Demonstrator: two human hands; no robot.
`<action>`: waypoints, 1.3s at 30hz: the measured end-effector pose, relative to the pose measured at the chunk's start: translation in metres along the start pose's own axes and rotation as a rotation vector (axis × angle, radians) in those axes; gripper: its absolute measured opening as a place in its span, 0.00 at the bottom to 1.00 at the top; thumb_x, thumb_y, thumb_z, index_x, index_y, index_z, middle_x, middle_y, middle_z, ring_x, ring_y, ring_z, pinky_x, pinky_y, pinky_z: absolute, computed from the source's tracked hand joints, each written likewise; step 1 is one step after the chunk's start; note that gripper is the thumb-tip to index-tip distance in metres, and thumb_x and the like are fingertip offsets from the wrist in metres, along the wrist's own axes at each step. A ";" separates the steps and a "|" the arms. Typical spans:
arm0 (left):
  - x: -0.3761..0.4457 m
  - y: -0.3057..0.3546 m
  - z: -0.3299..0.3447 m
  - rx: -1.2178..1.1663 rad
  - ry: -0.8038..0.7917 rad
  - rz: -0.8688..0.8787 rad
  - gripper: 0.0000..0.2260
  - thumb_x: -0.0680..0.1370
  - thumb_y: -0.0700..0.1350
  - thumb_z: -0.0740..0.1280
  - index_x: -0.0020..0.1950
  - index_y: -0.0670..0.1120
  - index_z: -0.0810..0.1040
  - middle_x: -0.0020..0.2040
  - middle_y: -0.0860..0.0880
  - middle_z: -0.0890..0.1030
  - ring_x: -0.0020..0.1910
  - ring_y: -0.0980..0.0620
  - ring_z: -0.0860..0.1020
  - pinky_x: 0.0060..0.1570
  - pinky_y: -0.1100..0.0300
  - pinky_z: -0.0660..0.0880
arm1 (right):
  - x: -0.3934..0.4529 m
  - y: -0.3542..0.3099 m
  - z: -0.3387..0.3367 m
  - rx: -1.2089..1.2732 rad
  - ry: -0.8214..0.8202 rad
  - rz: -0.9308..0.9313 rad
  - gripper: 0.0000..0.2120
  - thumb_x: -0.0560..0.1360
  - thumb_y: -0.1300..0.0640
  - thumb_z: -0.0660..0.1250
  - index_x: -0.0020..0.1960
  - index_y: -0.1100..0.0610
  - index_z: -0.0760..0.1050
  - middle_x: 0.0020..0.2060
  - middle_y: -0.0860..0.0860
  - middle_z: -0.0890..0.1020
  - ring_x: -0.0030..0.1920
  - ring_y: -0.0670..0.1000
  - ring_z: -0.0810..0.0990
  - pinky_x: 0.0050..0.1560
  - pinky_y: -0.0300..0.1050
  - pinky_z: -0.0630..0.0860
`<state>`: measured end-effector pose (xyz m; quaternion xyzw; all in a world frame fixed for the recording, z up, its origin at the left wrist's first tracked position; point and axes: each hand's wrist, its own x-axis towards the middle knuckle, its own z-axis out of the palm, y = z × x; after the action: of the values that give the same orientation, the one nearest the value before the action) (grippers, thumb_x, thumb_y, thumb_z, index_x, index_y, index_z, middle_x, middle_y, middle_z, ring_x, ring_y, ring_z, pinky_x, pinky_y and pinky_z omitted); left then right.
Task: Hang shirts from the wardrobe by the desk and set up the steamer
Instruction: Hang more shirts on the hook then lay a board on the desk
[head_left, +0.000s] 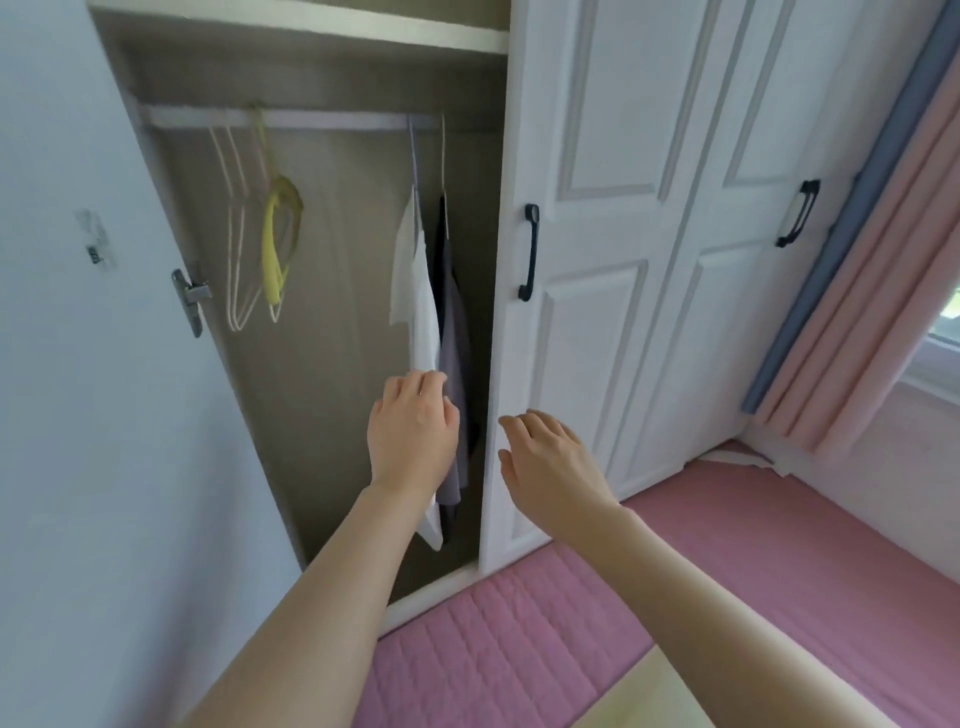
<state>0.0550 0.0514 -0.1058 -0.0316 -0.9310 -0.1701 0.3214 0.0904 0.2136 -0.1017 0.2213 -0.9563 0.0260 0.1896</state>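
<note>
The wardrobe stands open, and two garments hang on its rail (322, 120) at the right end. One is a white shirt (421, 291), the other a dark grey shirt (454, 322) just right of it. My left hand (413, 431) reaches into the wardrobe in front of both shirts' lower parts, fingers loosely bent, holding nothing that I can see. My right hand (545, 452) hovers to the right, before the edge of the shut door, fingers relaxed and empty. No steamer or desk is in view.
Empty white hangers (239, 249) and a yellow hanger (278, 239) hang at the rail's left end. The open door (67, 364) stands at left. Shut white doors with black handles (530, 252) fill the right. A pink mattress (727, 551) lies below, pink and blue curtains (878, 260) at far right.
</note>
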 end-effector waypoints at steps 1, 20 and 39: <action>0.014 -0.002 0.002 0.011 0.009 -0.019 0.11 0.79 0.44 0.62 0.60 0.44 0.77 0.55 0.46 0.80 0.53 0.47 0.77 0.48 0.56 0.75 | 0.016 0.004 -0.003 -0.003 0.003 -0.020 0.17 0.81 0.53 0.57 0.68 0.59 0.70 0.61 0.53 0.77 0.63 0.55 0.74 0.65 0.47 0.69; 0.207 -0.062 0.051 -0.140 0.012 -0.276 0.17 0.81 0.55 0.57 0.59 0.43 0.75 0.56 0.46 0.77 0.50 0.46 0.76 0.42 0.56 0.68 | 0.247 0.030 0.023 0.358 0.016 0.105 0.17 0.82 0.54 0.56 0.67 0.61 0.64 0.60 0.57 0.75 0.57 0.56 0.77 0.56 0.50 0.77; 0.280 -0.083 0.070 -0.522 -0.068 -0.326 0.12 0.76 0.49 0.66 0.57 0.45 0.77 0.47 0.51 0.78 0.46 0.51 0.76 0.42 0.61 0.71 | 0.354 0.047 0.033 0.781 -0.060 0.523 0.21 0.80 0.62 0.59 0.71 0.59 0.58 0.61 0.59 0.72 0.59 0.57 0.76 0.55 0.47 0.76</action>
<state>-0.2222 -0.0169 -0.0112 0.0309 -0.8589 -0.4516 0.2395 -0.2359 0.1053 0.0019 0.0282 -0.9036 0.4243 0.0514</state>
